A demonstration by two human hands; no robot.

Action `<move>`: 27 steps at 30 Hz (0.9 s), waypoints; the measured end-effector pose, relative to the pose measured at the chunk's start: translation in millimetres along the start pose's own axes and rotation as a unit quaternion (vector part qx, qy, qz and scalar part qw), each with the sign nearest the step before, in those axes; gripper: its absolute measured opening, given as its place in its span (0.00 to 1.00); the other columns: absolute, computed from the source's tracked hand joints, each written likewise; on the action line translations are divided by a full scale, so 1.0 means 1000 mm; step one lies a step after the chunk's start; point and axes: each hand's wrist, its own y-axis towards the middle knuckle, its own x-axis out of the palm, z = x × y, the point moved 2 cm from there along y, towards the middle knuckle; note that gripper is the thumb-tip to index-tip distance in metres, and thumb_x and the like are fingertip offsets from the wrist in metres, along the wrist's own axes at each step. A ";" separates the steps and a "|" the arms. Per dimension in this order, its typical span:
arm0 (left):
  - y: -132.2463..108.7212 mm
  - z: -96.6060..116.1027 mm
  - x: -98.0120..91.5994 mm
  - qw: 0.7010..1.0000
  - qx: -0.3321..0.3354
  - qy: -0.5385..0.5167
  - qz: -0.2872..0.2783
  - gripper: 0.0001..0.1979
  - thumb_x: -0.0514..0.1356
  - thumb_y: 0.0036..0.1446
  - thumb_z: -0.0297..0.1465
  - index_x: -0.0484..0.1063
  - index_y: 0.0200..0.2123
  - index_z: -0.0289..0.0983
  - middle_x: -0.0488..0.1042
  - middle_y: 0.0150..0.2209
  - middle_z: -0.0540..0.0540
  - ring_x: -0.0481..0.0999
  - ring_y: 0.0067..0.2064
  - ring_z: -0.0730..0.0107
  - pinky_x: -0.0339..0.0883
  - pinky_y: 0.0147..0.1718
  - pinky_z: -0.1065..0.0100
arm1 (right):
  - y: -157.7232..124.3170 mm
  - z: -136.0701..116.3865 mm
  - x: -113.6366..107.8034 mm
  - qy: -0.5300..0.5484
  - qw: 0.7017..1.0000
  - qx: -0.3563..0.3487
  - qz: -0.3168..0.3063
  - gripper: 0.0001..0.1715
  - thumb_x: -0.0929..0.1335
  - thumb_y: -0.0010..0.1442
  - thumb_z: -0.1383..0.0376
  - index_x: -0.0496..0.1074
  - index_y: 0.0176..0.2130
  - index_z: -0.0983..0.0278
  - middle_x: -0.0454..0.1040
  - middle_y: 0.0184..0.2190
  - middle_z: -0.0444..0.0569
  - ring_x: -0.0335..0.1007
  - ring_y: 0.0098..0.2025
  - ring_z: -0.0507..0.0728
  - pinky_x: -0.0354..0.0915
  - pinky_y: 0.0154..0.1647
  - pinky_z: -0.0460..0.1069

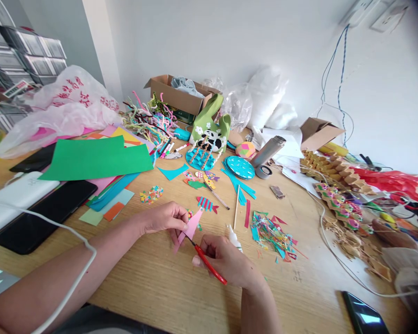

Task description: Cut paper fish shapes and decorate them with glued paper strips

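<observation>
My left hand (172, 218) pinches a narrow piece of pink paper (192, 226) above the wooden table. In my right hand (226, 260) is a pair of scissors (209, 265) with red handles, its blades touching the pink paper near my left fingers. Just beyond my hands lies a red paper fish (207, 204) with blue stripes. A white glue bottle (234, 239) rests behind my right hand, partly hidden by it. Small coloured paper bits (151, 195) lie in a group to the left of the fish.
A heap of paper scraps (273, 234) sits to the right. Green sheets (101, 160) and a black phone (45, 215) are at left. A white cable (80, 236) crosses over my left forearm. Farther back stand a steel flask (270, 150) and a panda bag (211, 130).
</observation>
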 end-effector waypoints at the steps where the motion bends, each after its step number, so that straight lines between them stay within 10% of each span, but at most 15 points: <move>1: 0.000 0.000 0.000 1.000 0.000 -0.002 -0.003 0.09 0.65 0.47 0.33 0.70 0.24 0.35 0.74 0.18 0.50 0.76 0.21 0.67 0.73 0.24 0.66 | 0.000 0.000 0.000 0.000 1.000 0.000 -0.001 0.24 0.71 0.53 0.48 0.61 0.24 0.62 0.59 0.18 0.38 0.52 0.20 0.48 0.43 0.18 0.44; 27: 0.002 -0.005 -0.002 1.000 -0.003 0.011 -0.003 0.06 0.62 0.47 0.30 0.67 0.24 0.36 0.75 0.19 0.49 0.77 0.22 0.67 0.72 0.26 0.67 | 0.001 -0.001 0.001 -0.019 1.000 0.010 -0.009 0.25 0.71 0.53 0.47 0.61 0.24 0.63 0.59 0.18 0.38 0.52 0.20 0.47 0.44 0.18 0.44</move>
